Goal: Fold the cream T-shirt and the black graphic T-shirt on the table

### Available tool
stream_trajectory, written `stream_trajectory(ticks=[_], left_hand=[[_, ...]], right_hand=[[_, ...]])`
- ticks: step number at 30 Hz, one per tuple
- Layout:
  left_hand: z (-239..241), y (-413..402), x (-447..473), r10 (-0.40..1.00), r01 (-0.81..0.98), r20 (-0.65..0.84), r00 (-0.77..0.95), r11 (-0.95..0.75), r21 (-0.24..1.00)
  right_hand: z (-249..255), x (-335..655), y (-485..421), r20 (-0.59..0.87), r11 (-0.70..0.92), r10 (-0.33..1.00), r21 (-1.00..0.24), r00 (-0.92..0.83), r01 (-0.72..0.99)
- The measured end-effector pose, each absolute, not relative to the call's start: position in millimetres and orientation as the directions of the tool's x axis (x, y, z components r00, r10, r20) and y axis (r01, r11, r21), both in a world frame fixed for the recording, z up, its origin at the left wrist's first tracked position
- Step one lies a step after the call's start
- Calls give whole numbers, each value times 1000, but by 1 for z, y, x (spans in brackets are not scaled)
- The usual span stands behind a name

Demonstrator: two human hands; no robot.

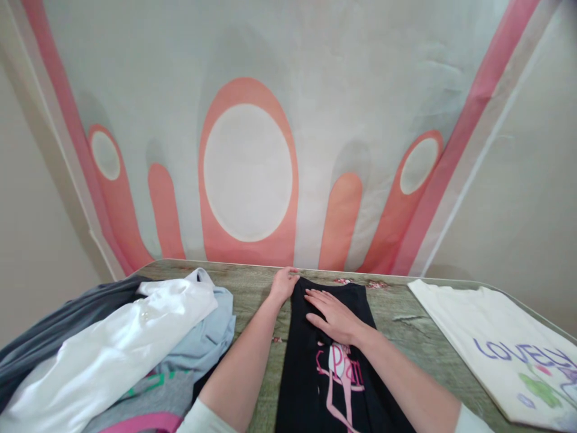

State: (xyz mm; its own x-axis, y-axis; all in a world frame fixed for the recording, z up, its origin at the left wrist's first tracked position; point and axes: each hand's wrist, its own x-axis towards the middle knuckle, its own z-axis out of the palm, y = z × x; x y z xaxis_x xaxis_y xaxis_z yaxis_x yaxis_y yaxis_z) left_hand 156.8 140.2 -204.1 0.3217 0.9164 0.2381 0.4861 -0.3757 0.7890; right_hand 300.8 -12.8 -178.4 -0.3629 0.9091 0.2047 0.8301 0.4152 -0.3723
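Note:
A black T-shirt [300, 373] with a pink printed figure and lettering lies in a long narrow shape on the wood-patterned table, its neckline toward the far edge. At its far left corner, my left hand [283, 285] pinches the fabric near the shoulder; the fingertips are partly hidden. My right hand [336, 319] rests palm down across the upper part of the shirt, its fingers stretched out. Part of the print is covered by that hand and forearm.
On the left is a loose heap of clothes: a white satin garment [117, 343], a dark grey one [85, 313], and light blue and grey pieces. A white T-shirt [491, 325] lettered "LOVELY" lies flat on the right. Behind the table [252, 279] stands a backdrop [383, 90] with pink shapes.

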Motion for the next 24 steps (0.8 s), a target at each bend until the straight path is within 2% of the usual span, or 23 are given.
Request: stream_trajectory(ticks=[7,11,13,16,18,24], left_hand=[[-195,133,151,891,581,305,335,-451,677],[-178,113,152,851,606,395,346,-524,598],[-171,95,162,778,594,421,467,-628,503],[-166,63,182,550,447,328,768,-827,341],[-168,45,192,425,353,248,870,-891,287],[-176,27,191,396,373,81,914,-903,212]], right_hand=[[-194,354,-3,405,283,907,-383,-116,879],[-201,413,2,455,184,885,-536,98,824],[-204,433,4,426,188,893,-645,144,741],[-205,446,7,376,204,918,-723,128,660],[-204,446,11,369,215,924,-719,101,661],[-198,438,31,348,222,937,-632,17,742]])
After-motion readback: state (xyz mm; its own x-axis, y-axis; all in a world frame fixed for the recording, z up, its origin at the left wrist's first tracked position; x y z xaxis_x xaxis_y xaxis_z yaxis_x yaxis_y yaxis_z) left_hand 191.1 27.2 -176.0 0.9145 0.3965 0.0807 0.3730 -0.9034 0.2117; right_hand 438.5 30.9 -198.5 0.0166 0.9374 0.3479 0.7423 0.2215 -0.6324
